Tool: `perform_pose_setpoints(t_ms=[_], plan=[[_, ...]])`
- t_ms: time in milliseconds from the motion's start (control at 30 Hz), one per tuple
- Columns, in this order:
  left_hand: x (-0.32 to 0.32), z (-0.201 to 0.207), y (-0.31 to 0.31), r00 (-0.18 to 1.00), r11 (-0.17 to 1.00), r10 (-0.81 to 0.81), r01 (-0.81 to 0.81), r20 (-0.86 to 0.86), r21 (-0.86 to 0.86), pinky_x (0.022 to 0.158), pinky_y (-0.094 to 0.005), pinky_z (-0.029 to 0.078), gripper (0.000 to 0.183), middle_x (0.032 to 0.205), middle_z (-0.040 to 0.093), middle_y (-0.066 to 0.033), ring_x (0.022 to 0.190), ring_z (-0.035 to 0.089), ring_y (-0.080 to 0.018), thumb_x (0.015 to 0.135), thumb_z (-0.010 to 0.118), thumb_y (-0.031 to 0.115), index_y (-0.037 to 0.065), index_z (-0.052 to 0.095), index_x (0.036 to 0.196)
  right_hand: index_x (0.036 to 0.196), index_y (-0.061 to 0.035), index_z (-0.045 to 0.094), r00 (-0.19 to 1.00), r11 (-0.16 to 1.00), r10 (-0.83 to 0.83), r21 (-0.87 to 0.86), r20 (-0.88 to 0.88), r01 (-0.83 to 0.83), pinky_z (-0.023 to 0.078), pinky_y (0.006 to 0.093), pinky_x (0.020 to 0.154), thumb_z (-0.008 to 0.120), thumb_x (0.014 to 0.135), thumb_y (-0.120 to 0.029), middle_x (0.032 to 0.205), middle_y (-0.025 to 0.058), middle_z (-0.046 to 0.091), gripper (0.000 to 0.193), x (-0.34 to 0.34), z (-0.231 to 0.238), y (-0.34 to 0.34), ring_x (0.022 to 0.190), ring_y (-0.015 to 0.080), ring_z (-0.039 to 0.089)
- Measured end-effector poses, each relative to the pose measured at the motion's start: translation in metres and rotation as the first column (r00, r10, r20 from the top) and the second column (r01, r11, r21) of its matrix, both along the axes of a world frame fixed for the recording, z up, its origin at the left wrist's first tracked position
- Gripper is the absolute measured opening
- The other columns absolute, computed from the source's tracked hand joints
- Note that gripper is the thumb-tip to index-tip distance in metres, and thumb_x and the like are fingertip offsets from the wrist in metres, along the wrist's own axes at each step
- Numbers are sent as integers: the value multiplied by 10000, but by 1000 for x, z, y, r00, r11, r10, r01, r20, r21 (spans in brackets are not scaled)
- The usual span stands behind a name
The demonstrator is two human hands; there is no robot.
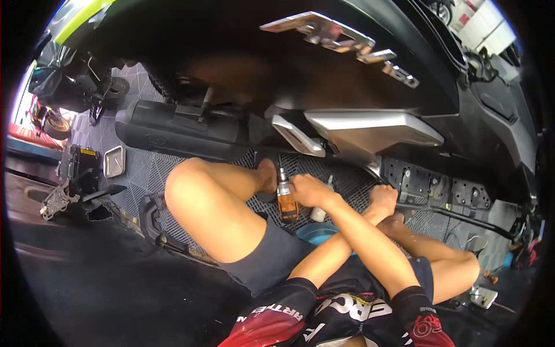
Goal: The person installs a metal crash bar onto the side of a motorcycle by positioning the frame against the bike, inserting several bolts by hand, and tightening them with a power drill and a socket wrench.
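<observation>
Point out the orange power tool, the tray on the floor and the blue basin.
Orange power tool (287, 203): head view, its body.
Tray (106, 165): head view, left rim.
Blue basin (313, 232): head view, its wall.

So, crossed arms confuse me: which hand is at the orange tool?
The right hand, its forearm crossing over the left; the left hand is farther right, away from the tool.

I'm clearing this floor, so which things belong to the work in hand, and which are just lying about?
Likely in the work:
Orange-and-black power driver, in the right hand
Black scooter, in front
Left hand, near the scooter's lower edge

Seemingly lying about:
Shallow metal tray
Blue basin, partly hidden
</observation>
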State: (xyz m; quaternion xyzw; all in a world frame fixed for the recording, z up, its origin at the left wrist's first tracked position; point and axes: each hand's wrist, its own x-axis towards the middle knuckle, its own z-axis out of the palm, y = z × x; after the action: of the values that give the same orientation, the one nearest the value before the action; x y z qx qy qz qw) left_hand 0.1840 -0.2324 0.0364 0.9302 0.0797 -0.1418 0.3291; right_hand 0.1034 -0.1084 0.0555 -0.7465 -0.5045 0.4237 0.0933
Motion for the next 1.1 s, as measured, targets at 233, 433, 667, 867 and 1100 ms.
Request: perform_pose_setpoints(t_ms=[233,433,667,867,1100], plan=[[-10,0,18,999,999,46,-45,23,-27,884,-407,584,259,1073,762,-149,1061,728,-291,753,772,171,62,783,988,1125,89,692,992,994,-100,-40,-78,97,518,494,972,586,971,-476,1183,324,669,595,-9,-102,61,1131,455,654],[-5,-15,13,997,999,54,-53,58,-11,907,-424,578,298,1114,743,-186,1069,718,-332,766,772,173,61,764,1042,1108,55,705,884,917,-333,107,-327,385,520,489,934,583,976,-465,1100,305,702,550,-33,-156,47,1060,419,688],[-9,-3,5,999,999,23,-22,41,-23,948,-441,560,295,1163,727,-188,1120,699,-339,821,720,147,53,745,1099,1187,28,620,910,917,-326,150,-256,370,518,492,937,500,1026,-511,954,219,745,575,-34,-127,29,1025,387,708],[-7,8,-3,1000,999,-22,22,-13,-45,949,-444,566,297,1174,725,-197,1120,702,-340,819,705,123,44,746,1102,1202,-17,647,912,893,-313,245,-266,378,534,461,864,544,1004,-536,961,220,740,565,-32,-163,18,1006,354,713],[-10,6,5,998,1000,-4,2,-65,-28,943,-439,569,309,1173,730,-194,1123,701,-346,805,714,130,28,751,1095,1067,-34,740,953,970,-177,122,-246,211,539,463,826,642,954,-418,951,210,737,412,-40,-158,24,945,345,715]])
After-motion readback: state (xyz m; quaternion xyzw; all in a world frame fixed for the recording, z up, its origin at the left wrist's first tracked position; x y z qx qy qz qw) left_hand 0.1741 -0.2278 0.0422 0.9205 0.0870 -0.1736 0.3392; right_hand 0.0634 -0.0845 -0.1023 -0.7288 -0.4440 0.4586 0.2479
